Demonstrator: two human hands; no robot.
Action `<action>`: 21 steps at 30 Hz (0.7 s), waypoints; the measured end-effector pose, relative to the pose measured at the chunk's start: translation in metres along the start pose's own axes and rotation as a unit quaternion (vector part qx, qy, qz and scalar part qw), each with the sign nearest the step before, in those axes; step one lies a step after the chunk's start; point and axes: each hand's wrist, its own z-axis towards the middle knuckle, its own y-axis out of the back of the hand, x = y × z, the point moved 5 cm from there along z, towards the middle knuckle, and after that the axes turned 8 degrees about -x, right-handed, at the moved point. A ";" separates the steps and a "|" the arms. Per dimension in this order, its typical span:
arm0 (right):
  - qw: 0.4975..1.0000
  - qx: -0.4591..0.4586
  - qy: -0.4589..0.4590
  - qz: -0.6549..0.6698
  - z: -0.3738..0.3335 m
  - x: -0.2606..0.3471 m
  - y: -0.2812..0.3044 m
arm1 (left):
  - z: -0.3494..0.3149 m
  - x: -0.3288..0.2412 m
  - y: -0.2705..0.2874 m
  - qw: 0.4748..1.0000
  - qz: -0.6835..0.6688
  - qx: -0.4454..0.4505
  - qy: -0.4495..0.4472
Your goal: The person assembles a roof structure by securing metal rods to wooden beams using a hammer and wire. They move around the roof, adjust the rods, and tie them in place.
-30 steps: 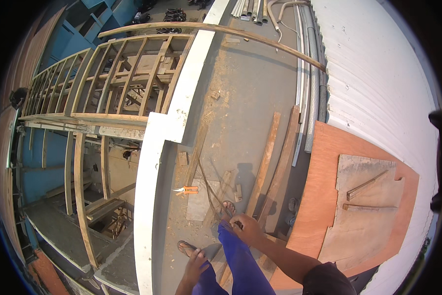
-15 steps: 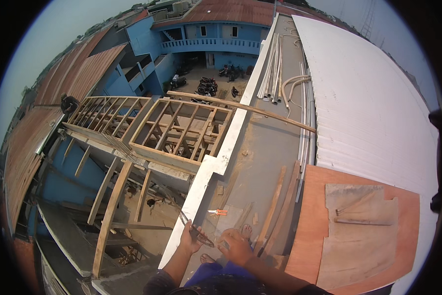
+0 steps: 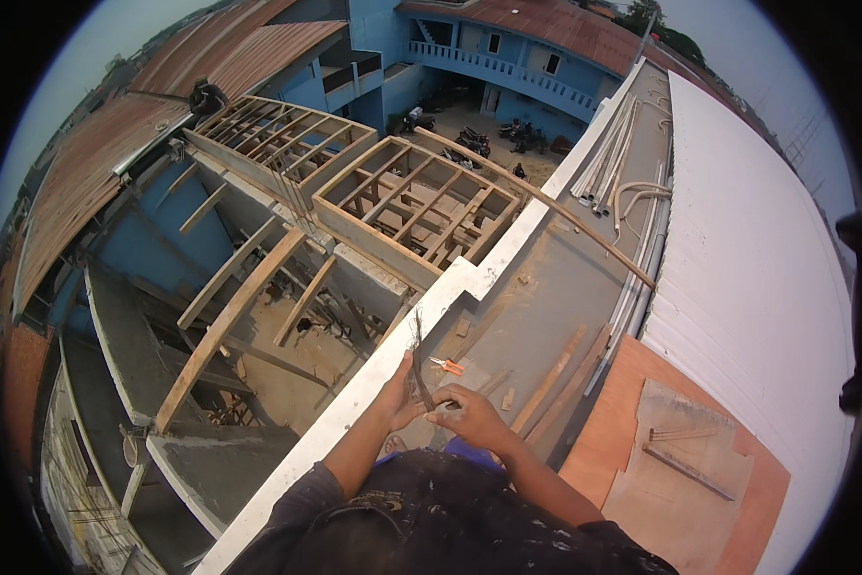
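My left hand [image 3: 398,397] is closed around a bundle of thin dark wire [image 3: 418,356], whose loose ends fan out above the thumb. Close on its right, my right hand [image 3: 467,415] has its fingers bent and pinched at the lower end of the same bundle. The exact grip of the fingertips is too small to make out. Just beyond both hands, a pair of orange-handled pliers [image 3: 447,366] lies on the grey concrete ledge.
A white parapet [image 3: 354,441] borders a drop on my left, with timber framing [image 3: 412,206] beyond it. Planks [image 3: 570,383], pipes [image 3: 608,163] and an orange-brown sheet [image 3: 594,431] lie to the right. One long beam [image 3: 546,201] crosses the ledge. Another person [image 3: 204,99] crouches far left.
My view has swung left and tilted. The wire bundle now points upward rather than slanting across between my hands, and my right hand has closed onto its lower end.
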 end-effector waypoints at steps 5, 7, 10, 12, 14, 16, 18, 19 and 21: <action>0.989 -0.044 -0.089 0.113 0.021 -0.009 0.021 | -0.016 -0.004 -0.004 0.929 0.307 -0.191 -0.077; 0.991 -0.023 -0.074 0.108 0.025 -0.013 0.024 | -0.015 -0.002 -0.014 0.944 0.290 -0.123 -0.097; 0.991 -0.010 -0.072 0.110 0.025 -0.019 0.031 | -0.009 0.000 -0.022 0.957 0.245 -0.069 -0.136; 0.988 -0.027 -0.095 0.118 0.024 -0.025 0.039 | -0.003 0.001 -0.030 0.958 0.220 -0.040 -0.178; 0.985 -0.041 -0.107 0.126 0.026 -0.032 0.046 | 0.000 0.006 -0.040 0.953 0.217 -0.004 -0.209; 0.983 -0.061 -0.114 0.134 0.030 -0.038 0.052 | -0.005 0.004 -0.049 0.927 0.243 -0.014 -0.286; 0.973 -0.042 -0.124 0.191 0.036 -0.043 0.053 | -0.013 -0.001 -0.055 0.907 0.284 -0.032 -0.308; 0.966 -0.039 -0.138 0.217 0.039 -0.045 0.053 | -0.016 -0.005 -0.056 0.903 0.309 -0.041 -0.296; 0.963 -0.035 -0.146 0.226 0.047 -0.044 0.055 | -0.025 -0.019 -0.057 0.874 0.368 -0.090 -0.305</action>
